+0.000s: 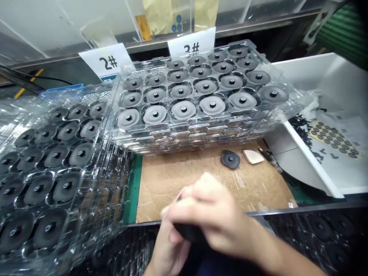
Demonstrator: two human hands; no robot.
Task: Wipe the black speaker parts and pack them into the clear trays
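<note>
My left hand and my right hand are pressed together over the near edge of the work surface. Between them they grip a black piece, mostly covered by my fingers and blurred, so its full shape does not show. My right hand lies over the top, fingers curled; my left supports it from below. Beyond them, one dark grey rounded disc with a small central post lies on a cardboard sheet. Beside that disc is a cream-coloured wedge-shaped pad.
Stacked clear plastic trays of similar discs stand behind the cardboard, and more trays rise at the left. A white bin at right holds black scraps and a yellow sticker sheet. A pen-like tool lies near it.
</note>
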